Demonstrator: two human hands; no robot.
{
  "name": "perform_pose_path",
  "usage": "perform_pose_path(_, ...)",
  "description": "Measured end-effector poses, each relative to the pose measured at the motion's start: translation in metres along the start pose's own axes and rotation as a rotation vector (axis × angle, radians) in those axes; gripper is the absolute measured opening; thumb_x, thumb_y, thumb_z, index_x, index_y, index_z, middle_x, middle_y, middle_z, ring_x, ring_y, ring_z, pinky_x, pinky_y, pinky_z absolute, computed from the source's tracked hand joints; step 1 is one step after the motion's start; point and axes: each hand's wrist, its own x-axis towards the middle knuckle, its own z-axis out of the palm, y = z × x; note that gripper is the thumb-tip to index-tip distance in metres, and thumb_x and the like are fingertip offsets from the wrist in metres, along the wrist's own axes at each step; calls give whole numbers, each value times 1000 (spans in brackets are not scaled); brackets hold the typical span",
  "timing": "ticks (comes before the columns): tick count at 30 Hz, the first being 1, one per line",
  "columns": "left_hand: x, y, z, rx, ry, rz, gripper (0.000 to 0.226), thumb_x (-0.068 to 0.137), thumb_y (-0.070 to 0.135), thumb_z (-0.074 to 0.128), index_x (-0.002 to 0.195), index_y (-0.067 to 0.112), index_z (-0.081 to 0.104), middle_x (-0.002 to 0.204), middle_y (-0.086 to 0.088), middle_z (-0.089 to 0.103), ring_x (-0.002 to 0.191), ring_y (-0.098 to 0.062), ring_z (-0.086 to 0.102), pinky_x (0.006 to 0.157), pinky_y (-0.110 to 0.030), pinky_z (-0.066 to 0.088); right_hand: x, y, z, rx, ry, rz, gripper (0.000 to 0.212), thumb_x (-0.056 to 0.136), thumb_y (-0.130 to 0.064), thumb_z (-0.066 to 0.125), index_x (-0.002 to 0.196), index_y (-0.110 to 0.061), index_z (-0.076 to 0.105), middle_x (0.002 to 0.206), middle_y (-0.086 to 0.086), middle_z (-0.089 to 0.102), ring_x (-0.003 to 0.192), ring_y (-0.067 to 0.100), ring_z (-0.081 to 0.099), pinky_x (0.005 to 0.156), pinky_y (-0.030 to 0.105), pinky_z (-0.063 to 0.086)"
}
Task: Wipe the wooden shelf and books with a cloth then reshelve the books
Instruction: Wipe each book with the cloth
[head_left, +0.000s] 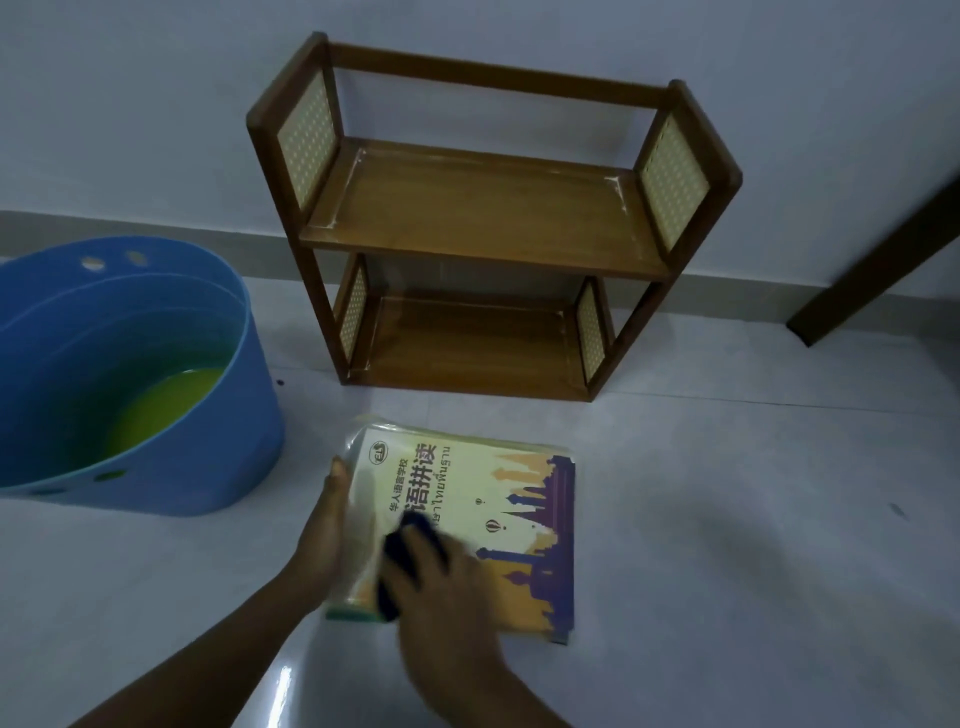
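A small two-tier wooden shelf stands on the floor against the wall, both tiers bare. In front of it a stack of books lies flat on the tiles; the top cover is yellow and purple with printed characters. My left hand rests against the stack's left edge, fingers flat along it. My right hand presses a dark blue cloth onto the near left part of the top cover.
A blue plastic bucket with yellow-green liquid at its bottom stands to the left, close to the books. A dark wooden furniture leg slants in at the right. Pale glossy floor tiles surround the stack.
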Motion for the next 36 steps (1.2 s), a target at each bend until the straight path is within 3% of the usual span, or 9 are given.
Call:
perform_pose_path(3, -2, 0, 3, -43, 2, 28, 71, 97, 58, 22, 123, 4, 59, 114, -26, 67, 96, -32, 70, 71, -37, 60, 38, -21, 9, -36, -66, -130, 49, 73, -21, 63, 121, -27, 58, 140, 2, 47, 118, 30, 52, 99, 39, 45)
perform_pose_path(11, 5, -5, -1, -46, -41, 86, 65, 99, 52, 18, 121, 7, 59, 101, -17, 73, 87, -29, 72, 64, -34, 60, 118, 28, -26, -103, -130, 219, 70, 72, -13, 71, 136, -23, 44, 154, 10, 27, 127, 41, 34, 105, 49, 31)
perform_pose_path(17, 4, -9, -2, -102, -60, 9, 74, 94, 63, 21, 119, 9, 65, 117, -25, 66, 102, -36, 67, 77, -44, 59, 24, 6, -20, -78, -166, -122, 55, 73, -19, 62, 126, -30, 50, 142, 2, 45, 119, 30, 50, 96, 42, 45)
perform_pose_path(20, 5, -9, -12, 415, 87, 246, 63, 91, 68, 29, 128, 23, 52, 135, -19, 53, 117, -30, 59, 98, -56, 47, 0, 67, -48, -135, 11, 195, 60, 59, -18, 71, 117, -30, 59, 136, 3, 54, 102, 28, 59, 77, 37, 53)
perform_pose_path(22, 7, -15, -14, 1156, 220, 402, 77, 87, 71, 33, 150, 29, 16, 161, -9, 7, 147, -25, 15, 118, -54, 13, -18, 108, -64, -138, 0, 502, 59, 67, -15, 71, 124, -26, 58, 136, 10, 53, 98, 37, 61, 75, 44, 54)
perform_pose_path(24, -2, -26, 1, 1676, 164, 659, 94, 83, 78, 33, 153, 28, -5, 159, -7, -18, 148, -27, -12, 116, -53, -9, -27, 136, -70, -66, -34, 691, 52, 83, -17, 62, 134, -20, 51, 138, 15, 47, 103, 42, 58, 83, 48, 53)
perform_pose_path(27, -16, -51, 25, 1957, -183, 840, 102, 71, 88, 35, 152, 27, 21, 158, -22, 12, 142, -46, 18, 105, -68, 13, -25, 155, -70, 217, -36, 730, 27, 87, -17, 49, 113, -21, 55, 115, 10, 60, 96, 32, 60, 75, 39, 52)
perform_pose_path(29, -12, -59, 29, 2100, -237, 838, 106, 62, 85, 48, 149, 27, 28, 152, -27, 29, 135, -51, 31, 98, -72, 33, -22, 162, -69, 287, -16, 786, 17, 87, -13, 50, 102, -20, 57, 101, 8, 63, 91, 31, 61, 71, 33, 48)
perform_pose_path(36, -9, -50, 23, 2173, -290, 839, 90, 74, 71, 57, 147, 23, 33, 141, -32, 42, 125, -56, 43, 85, -70, 45, -25, 173, -70, -104, -201, 886, 52, 95, -31, 51, 144, -22, 35, 150, 13, 28, 123, 42, 42, 98, 47, 41)
